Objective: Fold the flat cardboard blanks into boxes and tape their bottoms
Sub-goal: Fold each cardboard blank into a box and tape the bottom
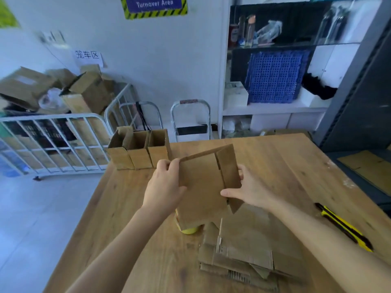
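I hold a brown cardboard blank (201, 187) up above the wooden table (131, 218), partly opened into a box shape with one flap folded up at its top right. My left hand (164, 187) grips its left edge, thumb on the near face. My right hand (248, 190) grips its right side, thumb lying across the front. A stack of flat blanks (243, 248) lies on the table below my right forearm. A yellow tape roll (189, 230) peeks out under the held blank. Three folded boxes (137, 151) stand in a row at the table's far left corner.
A yellow-and-black utility knife (342, 226) lies near the table's right edge. A white metal cage trolley (53, 142) full of cardboard stands to the left. A step stool (191, 121) and white shelving (275, 81) are behind the table. More flat cardboard (370, 168) lies at the far right.
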